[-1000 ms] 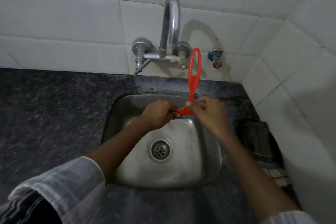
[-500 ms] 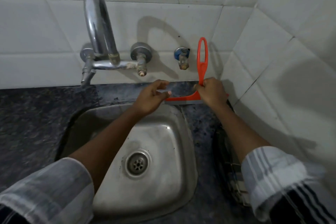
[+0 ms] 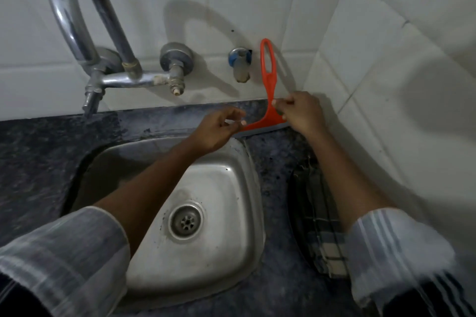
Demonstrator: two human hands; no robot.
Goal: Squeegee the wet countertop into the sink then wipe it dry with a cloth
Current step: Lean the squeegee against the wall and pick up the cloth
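An orange squeegee (image 3: 268,77) stands with its blade on the dark granite countertop (image 3: 38,152), on the strip behind the steel sink (image 3: 248,162) near the right corner. Its loop handle points up along the white tiles. My right hand (image 3: 302,113) grips it where neck meets blade, at the blade's right end. My left hand (image 3: 219,128) pinches the blade's left tip with thumb and forefinger. A dark checked cloth (image 3: 318,216) lies on the counter right of the sink, partly under my right forearm.
A chrome swan-neck tap (image 3: 77,20) with two valves juts from the back wall over the sink's left side. A small blue-capped valve (image 3: 240,63) sits just left of the squeegee handle. A tiled side wall (image 3: 386,85) closes off the right.
Both hands carried the squeegee from above the sink basin back and right to the counter strip by the corner. Its blade now rests on the stone. The view swung right.
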